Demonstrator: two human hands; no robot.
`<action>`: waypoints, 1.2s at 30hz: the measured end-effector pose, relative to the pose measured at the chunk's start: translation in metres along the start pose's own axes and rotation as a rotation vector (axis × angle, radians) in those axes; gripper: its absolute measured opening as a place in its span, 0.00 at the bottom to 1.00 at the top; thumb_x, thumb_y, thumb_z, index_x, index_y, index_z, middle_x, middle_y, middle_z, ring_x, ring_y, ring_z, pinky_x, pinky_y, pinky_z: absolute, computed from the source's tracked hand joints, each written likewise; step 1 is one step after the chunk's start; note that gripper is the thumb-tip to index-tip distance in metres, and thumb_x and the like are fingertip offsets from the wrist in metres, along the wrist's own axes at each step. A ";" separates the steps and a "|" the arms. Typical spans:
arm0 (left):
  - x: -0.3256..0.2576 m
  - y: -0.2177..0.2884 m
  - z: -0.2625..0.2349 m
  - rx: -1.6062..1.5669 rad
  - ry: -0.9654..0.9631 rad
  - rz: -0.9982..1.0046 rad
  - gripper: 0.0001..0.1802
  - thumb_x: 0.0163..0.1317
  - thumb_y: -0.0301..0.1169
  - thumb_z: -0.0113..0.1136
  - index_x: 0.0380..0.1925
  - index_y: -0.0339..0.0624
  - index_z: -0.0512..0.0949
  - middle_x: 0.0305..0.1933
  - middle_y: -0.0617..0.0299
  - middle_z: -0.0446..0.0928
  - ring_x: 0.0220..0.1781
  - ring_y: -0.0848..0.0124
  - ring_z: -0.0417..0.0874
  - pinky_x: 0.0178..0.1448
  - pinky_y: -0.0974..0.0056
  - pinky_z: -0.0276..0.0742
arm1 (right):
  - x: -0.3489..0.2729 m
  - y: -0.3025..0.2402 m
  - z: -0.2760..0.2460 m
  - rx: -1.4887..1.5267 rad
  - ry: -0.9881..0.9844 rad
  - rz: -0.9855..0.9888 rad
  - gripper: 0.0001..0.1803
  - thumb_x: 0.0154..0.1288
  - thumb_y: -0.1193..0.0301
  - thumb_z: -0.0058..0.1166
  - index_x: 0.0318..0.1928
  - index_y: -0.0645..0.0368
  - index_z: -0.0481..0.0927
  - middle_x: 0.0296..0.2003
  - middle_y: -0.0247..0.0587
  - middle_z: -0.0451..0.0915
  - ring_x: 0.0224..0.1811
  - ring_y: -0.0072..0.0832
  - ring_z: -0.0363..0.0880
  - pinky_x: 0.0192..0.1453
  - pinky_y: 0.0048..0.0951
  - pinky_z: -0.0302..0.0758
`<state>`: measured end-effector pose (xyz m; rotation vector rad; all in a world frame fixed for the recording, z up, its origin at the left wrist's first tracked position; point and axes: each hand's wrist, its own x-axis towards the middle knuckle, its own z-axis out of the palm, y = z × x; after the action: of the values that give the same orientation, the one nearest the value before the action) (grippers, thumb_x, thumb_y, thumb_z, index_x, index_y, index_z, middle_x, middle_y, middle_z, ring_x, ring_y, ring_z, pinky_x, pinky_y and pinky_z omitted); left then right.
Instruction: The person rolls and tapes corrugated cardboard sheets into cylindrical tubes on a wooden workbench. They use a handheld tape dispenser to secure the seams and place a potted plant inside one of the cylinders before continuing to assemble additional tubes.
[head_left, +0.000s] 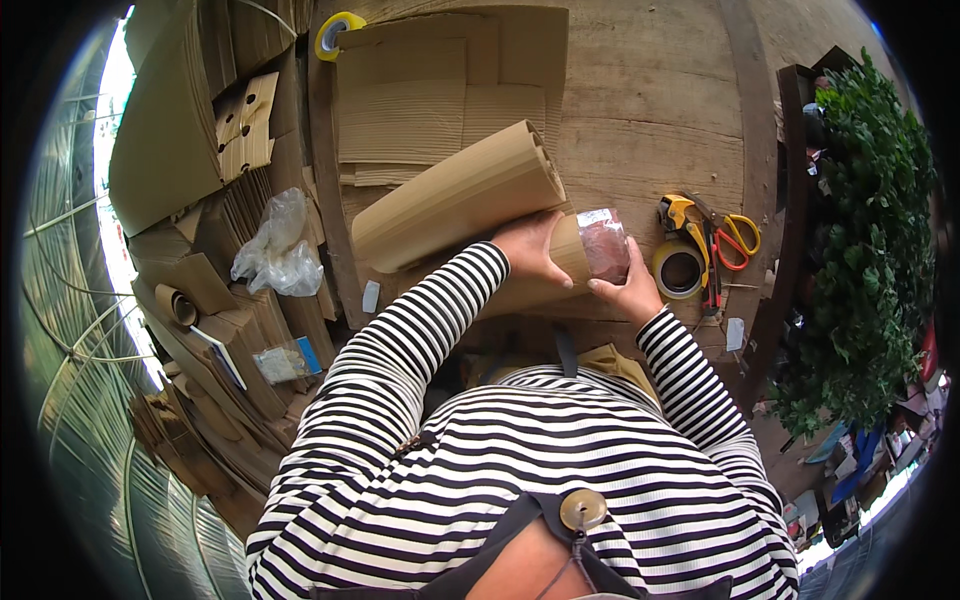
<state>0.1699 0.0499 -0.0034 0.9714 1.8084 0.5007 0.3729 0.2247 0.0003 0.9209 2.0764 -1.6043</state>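
Observation:
Between my hands lies a small rolled piece of brown cardboard, its right end wrapped in a shiny clear, reddish-looking film. My left hand grips the cardboard end, thumb along the near side. With thumb and fingers apart around the film-covered end, my right hand holds it from the right and near side. Just beyond my left hand rests a large loose roll of corrugated cardboard, tilted up to the right. What the film covers cannot be made out.
Right of my hands are a tape roll, a yellow-and-black tool and scissors. Flat cardboard sheets and yellow tape lie farther off. Stacked cardboard and a plastic bag flank the left; leafy greenery the right.

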 end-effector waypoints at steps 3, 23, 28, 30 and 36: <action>-0.002 0.003 -0.004 -0.033 -0.043 -0.044 0.60 0.37 0.55 0.86 0.66 0.33 0.67 0.63 0.39 0.76 0.66 0.46 0.78 0.71 0.52 0.73 | -0.013 -0.049 -0.005 -0.626 0.100 -0.166 0.62 0.48 0.56 0.80 0.79 0.56 0.56 0.76 0.58 0.58 0.80 0.50 0.57 0.80 0.44 0.63; 0.015 -0.043 -0.034 -0.207 0.033 0.104 0.54 0.51 0.55 0.78 0.72 0.36 0.67 0.69 0.44 0.72 0.72 0.51 0.72 0.76 0.54 0.67 | 0.051 -0.151 -0.010 -1.176 -0.322 -0.220 0.62 0.45 0.55 0.81 0.78 0.45 0.56 0.72 0.54 0.60 0.68 0.62 0.69 0.68 0.50 0.79; -0.009 -0.037 -0.014 0.031 0.319 0.060 0.54 0.56 0.54 0.74 0.74 0.34 0.61 0.72 0.40 0.68 0.75 0.46 0.68 0.81 0.51 0.60 | 0.112 -0.189 -0.013 -1.145 -0.565 -0.034 0.68 0.37 0.42 0.83 0.78 0.47 0.61 0.71 0.54 0.67 0.69 0.58 0.72 0.71 0.49 0.76; -0.016 -0.004 -0.021 0.212 0.330 -0.026 0.60 0.50 0.54 0.78 0.74 0.33 0.59 0.73 0.39 0.66 0.76 0.46 0.67 0.81 0.51 0.61 | 0.134 -0.196 -0.013 -1.157 -0.620 -0.004 0.68 0.35 0.39 0.83 0.77 0.51 0.65 0.69 0.54 0.69 0.69 0.52 0.74 0.71 0.48 0.76; 0.013 0.027 -0.081 0.171 0.016 -0.238 0.70 0.38 0.57 0.83 0.77 0.34 0.56 0.74 0.41 0.68 0.74 0.49 0.73 0.78 0.54 0.70 | 0.186 -0.177 -0.027 -0.835 -0.653 -0.050 0.67 0.41 0.39 0.80 0.76 0.64 0.64 0.63 0.58 0.80 0.63 0.47 0.83 0.68 0.38 0.80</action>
<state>0.1058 0.0836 0.0431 0.8525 1.9745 0.2093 0.1205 0.2760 0.0176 0.0375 1.9624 -0.7323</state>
